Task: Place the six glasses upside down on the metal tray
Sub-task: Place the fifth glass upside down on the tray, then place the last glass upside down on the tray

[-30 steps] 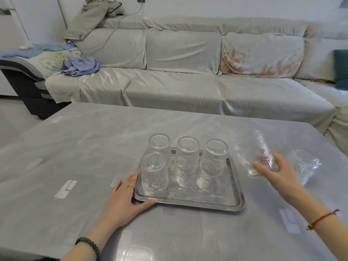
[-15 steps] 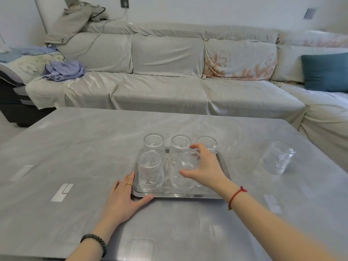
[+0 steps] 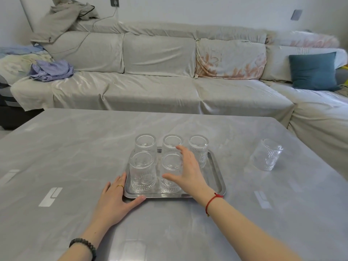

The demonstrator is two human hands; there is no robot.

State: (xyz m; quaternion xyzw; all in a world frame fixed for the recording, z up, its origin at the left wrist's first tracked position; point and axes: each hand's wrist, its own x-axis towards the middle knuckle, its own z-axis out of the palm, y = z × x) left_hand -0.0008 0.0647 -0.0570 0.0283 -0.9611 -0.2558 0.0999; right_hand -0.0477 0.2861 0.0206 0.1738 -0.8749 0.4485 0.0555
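Observation:
A metal tray [image 3: 216,170] lies on the grey table [image 3: 75,147]. Five ribbed clear glasses stand upside down on it: three in the back row, at left [image 3: 146,145], middle [image 3: 171,142] and right [image 3: 200,147], and two in front [image 3: 142,171]. My right hand [image 3: 188,172] is at the front middle glass [image 3: 170,173], fingers spread along its right side and thumb in front of it. My left hand [image 3: 114,200] rests flat on the table against the tray's front left corner. A sixth glass [image 3: 267,157] stands mouth up on the table, far to the right.
A covered sofa [image 3: 150,91] runs along the table's far side, with a blue cushion [image 3: 313,71] at the right and crumpled clothes [image 3: 50,70] at the left. White tape marks [image 3: 49,196] are stuck on the tabletop.
My right hand carried a glass from the right side of the table to the tray and set it upside down in the front row. Its fingers have now loosened. My left hand stayed put.

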